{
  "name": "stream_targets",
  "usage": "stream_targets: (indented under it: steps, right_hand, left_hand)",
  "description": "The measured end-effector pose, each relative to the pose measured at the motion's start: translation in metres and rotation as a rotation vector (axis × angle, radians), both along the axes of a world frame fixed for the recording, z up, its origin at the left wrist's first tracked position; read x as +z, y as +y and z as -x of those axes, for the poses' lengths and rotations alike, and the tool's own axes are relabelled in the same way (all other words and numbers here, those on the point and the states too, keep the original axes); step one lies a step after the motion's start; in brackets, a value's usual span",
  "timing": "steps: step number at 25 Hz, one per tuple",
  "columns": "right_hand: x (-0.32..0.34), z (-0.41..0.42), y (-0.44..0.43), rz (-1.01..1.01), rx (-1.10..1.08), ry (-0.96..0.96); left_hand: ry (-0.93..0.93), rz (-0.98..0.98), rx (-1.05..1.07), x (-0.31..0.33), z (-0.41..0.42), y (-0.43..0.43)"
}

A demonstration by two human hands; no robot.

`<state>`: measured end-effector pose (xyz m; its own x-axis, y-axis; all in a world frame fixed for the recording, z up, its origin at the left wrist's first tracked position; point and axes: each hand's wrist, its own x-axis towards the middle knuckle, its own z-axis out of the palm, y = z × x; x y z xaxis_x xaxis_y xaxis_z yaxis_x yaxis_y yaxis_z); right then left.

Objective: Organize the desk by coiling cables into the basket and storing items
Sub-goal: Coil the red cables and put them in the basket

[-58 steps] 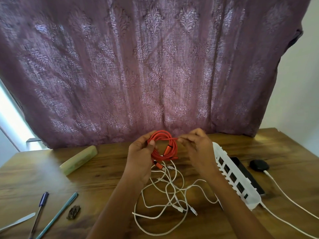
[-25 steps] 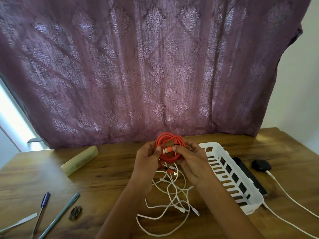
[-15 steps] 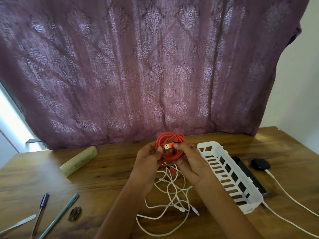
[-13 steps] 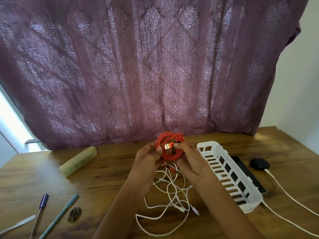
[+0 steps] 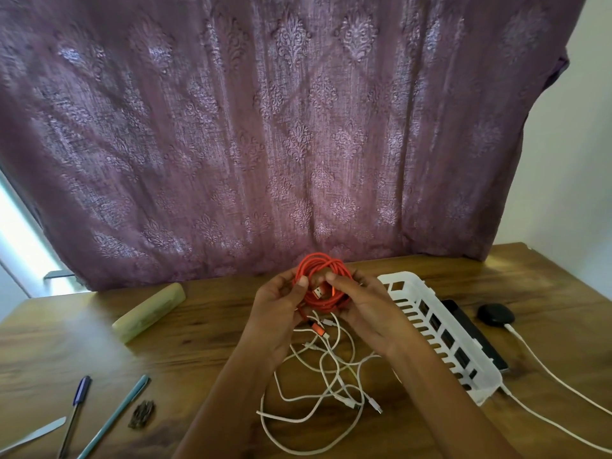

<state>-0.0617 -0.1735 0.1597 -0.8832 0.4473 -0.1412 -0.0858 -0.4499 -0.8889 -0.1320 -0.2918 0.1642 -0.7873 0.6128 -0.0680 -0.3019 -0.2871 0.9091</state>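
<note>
Where the two hands meet above the brown wooden desk (image 5: pixel 205 332), we note the left hand (image 5: pixel 278 303) and right hand (image 5: pixel 361 306) both curled round a coiled orange braided cable (image 5: pixel 318 265), one gripping each side. The ring stands upright, facing us; its orange USB plug (image 5: pixel 318 290) lies crosswise, tip leftward. Loose white cables (image 5: pixel 331 376) sprawl beneath. The white slotted plastic basket (image 5: pixel 440 326) sits just right, long axis running far-left to near-right.
</note>
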Motion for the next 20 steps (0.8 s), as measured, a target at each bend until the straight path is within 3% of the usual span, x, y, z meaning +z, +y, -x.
stream_targets:
  steps: [10,14,17,20]
  right_hand:
    - [-0.002,0.006,-0.006,0.015,-0.042,-0.018]
    - [-0.003,0.0,-0.005,-0.191,-0.186,-0.153]
    - [0.0,-0.008,-0.004,-0.238,-0.214,-0.111]
    - [0.0,-0.016,-0.002,-0.225,-0.252,-0.101]
  left_hand:
    - [-0.087,0.021,0.034,0.004,0.0,0.005]
    - [-0.287,-0.06,0.078,0.015,0.0,0.009]
    - [-0.401,-0.147,0.019,0.018,0.0,0.011]
    - [-0.313,-0.142,-0.046,0.011,0.0,0.013]
